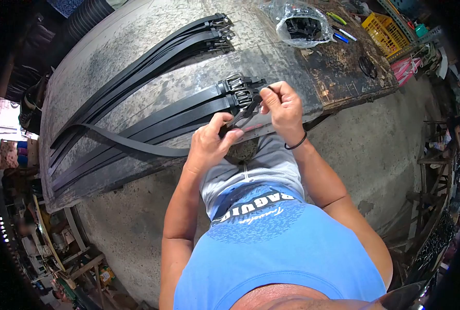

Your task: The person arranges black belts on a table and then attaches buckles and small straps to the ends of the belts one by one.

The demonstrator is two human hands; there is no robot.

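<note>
A black belt (137,146) curves across the table's near side and runs up to my left hand (209,140). Thumb and fingers of that hand pinch it near its buckle end. My right hand (284,107) is closed in a pinch on a small dark piece at the same end of the belt; the fingers hide most of it. Just beyond my hands lies a stack of black belts (188,106), with metal buckles (236,88) gathered at the right. Farther back, a second bundle of black belts (157,59) rests with its buckles also to the right.
The worn grey table (271,67) spans the area in front of me. At its right stand a clear plastic bag (297,23) of small black pieces, green-handled pliers (336,18), a blue marker (341,38) and a white pen (348,34). A yellow crate (382,33) sits beyond.
</note>
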